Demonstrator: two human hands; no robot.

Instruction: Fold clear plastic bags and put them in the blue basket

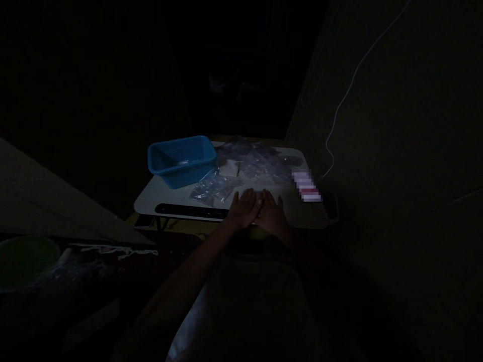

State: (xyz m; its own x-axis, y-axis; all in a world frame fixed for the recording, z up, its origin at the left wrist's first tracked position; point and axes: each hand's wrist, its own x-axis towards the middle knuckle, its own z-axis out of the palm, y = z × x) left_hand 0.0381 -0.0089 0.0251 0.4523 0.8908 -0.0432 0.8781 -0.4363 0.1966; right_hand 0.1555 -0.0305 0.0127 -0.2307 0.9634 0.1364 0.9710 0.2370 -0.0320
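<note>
In dim light my left hand and my right hand lie side by side at the front edge of a small white table. Both look flat with fingers stretched forward, and their inner edges touch or overlap. I see nothing held in either. Just beyond the fingertips are clear plastic bags, spread over the back of the tabletop. A small pale square piece lies among them. Another crinkled clear bag sits to the left of my left hand.
A blue plastic basin stands on the table's left side. At the right edge is a blurred-out pale and red item. A white cable hangs along the right wall. On the floor at left is a green round item.
</note>
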